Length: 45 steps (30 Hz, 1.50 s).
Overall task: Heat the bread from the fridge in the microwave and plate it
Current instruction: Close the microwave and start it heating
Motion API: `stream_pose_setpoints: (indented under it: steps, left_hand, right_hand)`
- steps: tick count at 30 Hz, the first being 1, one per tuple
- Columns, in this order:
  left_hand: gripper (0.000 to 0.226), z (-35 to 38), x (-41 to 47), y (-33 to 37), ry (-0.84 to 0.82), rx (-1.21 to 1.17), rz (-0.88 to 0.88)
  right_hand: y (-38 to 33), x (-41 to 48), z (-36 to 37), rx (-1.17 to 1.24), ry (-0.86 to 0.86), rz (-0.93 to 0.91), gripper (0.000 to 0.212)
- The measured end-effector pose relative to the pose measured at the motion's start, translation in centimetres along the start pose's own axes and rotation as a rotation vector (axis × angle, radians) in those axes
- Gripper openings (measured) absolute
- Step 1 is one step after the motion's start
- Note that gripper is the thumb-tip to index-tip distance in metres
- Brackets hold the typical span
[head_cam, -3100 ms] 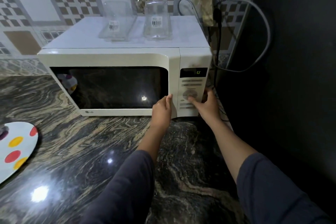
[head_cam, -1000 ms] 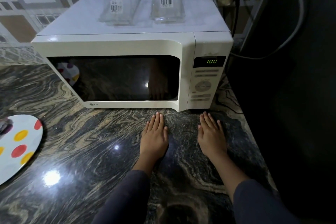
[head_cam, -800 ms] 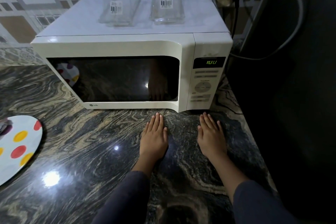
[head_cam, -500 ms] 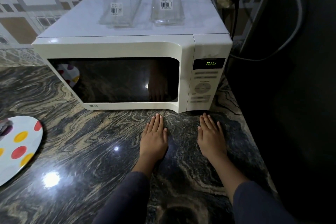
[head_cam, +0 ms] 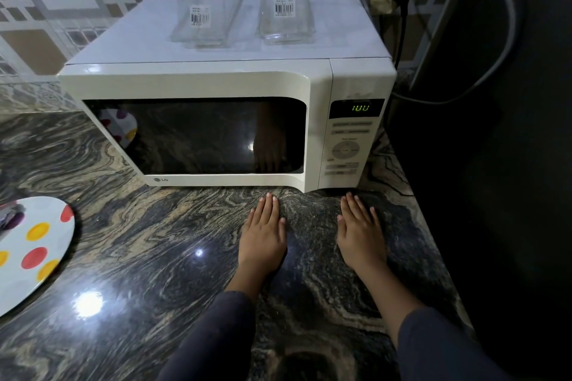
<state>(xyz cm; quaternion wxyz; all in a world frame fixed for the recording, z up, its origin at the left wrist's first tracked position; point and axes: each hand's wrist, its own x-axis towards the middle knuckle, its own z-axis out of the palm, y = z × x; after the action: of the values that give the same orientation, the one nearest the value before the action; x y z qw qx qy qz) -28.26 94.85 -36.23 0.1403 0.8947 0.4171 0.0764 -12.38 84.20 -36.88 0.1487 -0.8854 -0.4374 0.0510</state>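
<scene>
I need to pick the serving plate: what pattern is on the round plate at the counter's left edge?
White round plate with red and yellow dots, seen in the head view.

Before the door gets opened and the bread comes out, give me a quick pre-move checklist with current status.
1. Microwave door shut: ok, it sits flush with the front.
2. Heating finished: cannot tell; the display shows lit green digits, and the window is dark.
3. Bread visible inside: cannot tell; the glass only shows reflections.
4. Hands free: ok; left hand and right hand lie flat and empty on the countertop.
5. Plate ready: ok; the spotted plate lies on the counter at far left.
6. Clear containers on top of the microwave: ok, set back from the front edge.
</scene>
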Motion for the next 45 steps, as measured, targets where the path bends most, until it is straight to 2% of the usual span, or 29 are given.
stream_pose_setpoints:
  steps: [10,16,18,22,24,29,37,41,45]
  left_hand:
    - [0.054,0.1,0.0,0.0,0.016,-0.017,0.000]
    - [0.055,0.2,0.1,-0.1,0.011,-0.014,0.001]
    - [0.060,0.2,0.0,-0.1,0.016,-0.012,0.002]
    - [0.064,0.2,0.0,-0.1,0.019,-0.013,0.002]
    - [0.063,0.1,0.0,-0.1,0.030,-0.013,0.001]
    - [0.054,0.1,0.0,-0.2,0.036,-0.022,0.003]
    - [0.055,0.4,0.2,-0.4,0.040,-0.027,0.012]
    - [0.062,0.4,0.1,-0.3,0.042,-0.028,0.014]
    - [0.058,0.4,0.2,-0.4,0.056,-0.029,0.015]
  right_hand:
    - [0.1,-0.1,0.0,-0.007,0.016,-0.016,0.085]
    - [0.2,0.0,-0.1,0.058,0.009,-0.021,0.061]
    - [0.2,0.2,-0.2,0.155,0.046,0.017,0.050]
    - [-0.5,1.8,-1.4,0.665,0.101,0.226,0.050]
    - [-0.8,2.7,-1.7,0.779,0.130,0.247,0.049]
    - [-0.9,4.1,-1.9,0.820,0.327,0.283,0.053]
    - [-0.6,6.9,-3.9,0.828,0.299,0.256,0.059]
    - [-0.8,7.3,-5.3,0.900,0.274,0.296,0.063]
    - [-0.9,7.6,-5.6,0.927,0.264,0.327,0.065]
